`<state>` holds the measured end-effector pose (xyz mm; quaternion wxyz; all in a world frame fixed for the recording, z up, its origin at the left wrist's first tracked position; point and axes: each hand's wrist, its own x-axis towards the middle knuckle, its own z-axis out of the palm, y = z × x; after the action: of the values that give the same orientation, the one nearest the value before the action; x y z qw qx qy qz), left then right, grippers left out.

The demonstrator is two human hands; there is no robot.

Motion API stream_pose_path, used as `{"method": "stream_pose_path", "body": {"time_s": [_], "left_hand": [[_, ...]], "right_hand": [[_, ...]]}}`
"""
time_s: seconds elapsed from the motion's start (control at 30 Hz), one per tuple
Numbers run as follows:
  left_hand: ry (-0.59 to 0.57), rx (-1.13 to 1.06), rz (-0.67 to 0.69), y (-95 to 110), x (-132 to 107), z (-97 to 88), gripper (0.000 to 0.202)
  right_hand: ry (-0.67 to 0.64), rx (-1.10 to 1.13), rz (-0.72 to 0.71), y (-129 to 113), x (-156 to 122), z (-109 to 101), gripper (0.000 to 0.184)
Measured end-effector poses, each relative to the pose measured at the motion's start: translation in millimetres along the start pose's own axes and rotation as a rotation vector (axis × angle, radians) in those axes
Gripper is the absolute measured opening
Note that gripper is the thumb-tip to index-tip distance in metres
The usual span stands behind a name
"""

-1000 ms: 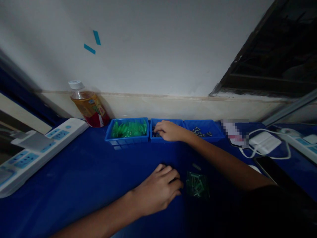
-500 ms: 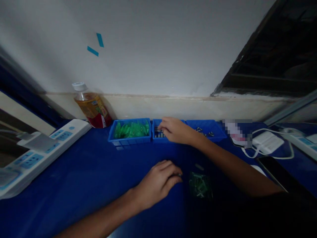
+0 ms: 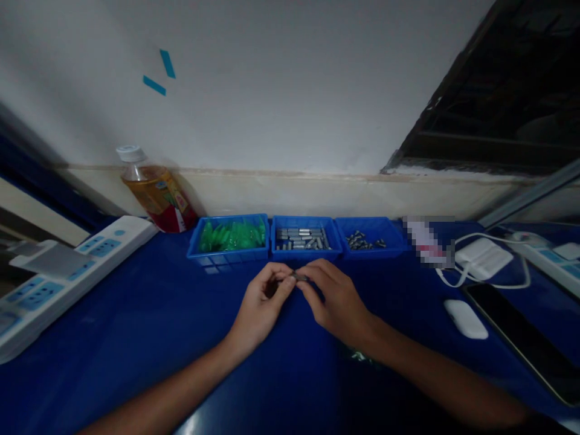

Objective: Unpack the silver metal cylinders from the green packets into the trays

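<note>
Above the blue table, my left hand (image 3: 263,302) and my right hand (image 3: 338,299) meet fingertip to fingertip. My right thumb and fingers pinch a small metal standoff (image 3: 299,277), its end pointing at my left hand. The left fingers are closed at that same end; whatever small piece they hold is hidden. Just beyond my hands stands a blue bin (image 3: 307,255) with short metal standoffs (image 3: 304,235) in it. To its right, another blue bin (image 3: 374,251) holds small screws (image 3: 361,240). A third bin (image 3: 229,254), on the left, contains green plastic pieces (image 3: 233,235).
A drink bottle (image 3: 156,193) and a white power strip (image 3: 86,266) stand at left. On the right lie a white charger (image 3: 484,258) with cable, a white case (image 3: 466,318) and a dark phone (image 3: 521,338). A clear bag (image 3: 360,355) is partly hidden under my right forearm.
My right hand has come out of the middle bin with a standoff and moved down toward me. My left hand has moved up to meet it. The view has shifted slightly.
</note>
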<state>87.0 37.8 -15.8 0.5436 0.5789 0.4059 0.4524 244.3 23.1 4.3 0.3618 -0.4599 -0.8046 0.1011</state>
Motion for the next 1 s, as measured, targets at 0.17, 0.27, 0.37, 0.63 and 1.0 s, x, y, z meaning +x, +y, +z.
{"method": "stream_pose_path", "body": {"time_s": [0.17, 0.27, 0.37, 0.63, 1.0], "left_hand": [[-0.066, 0.370, 0.265, -2, 4, -12.3, 0.017], [-0.022, 0.363, 0.213, -2, 6, -14.4, 0.017], [0.016, 0.311, 0.156, -2, 9, -15.0, 0.020], [-0.027, 0.352, 0.083, -5, 11, -13.5, 0.030], [-0.199, 0.598, 0.240, -3, 6, -10.9, 0.027]], "right_hand": [[-0.056, 0.120, 0.099, -1, 5, -7, 0.015], [-0.041, 0.061, 0.080, -1, 6, -9, 0.014], [-0.059, -0.077, -0.023, -4, 11, -11, 0.015], [-0.310, -0.477, -0.072, 16, 77, -18, 0.014], [-0.527, -0.534, 0.007, 43, 126, 20, 0.008]]}}
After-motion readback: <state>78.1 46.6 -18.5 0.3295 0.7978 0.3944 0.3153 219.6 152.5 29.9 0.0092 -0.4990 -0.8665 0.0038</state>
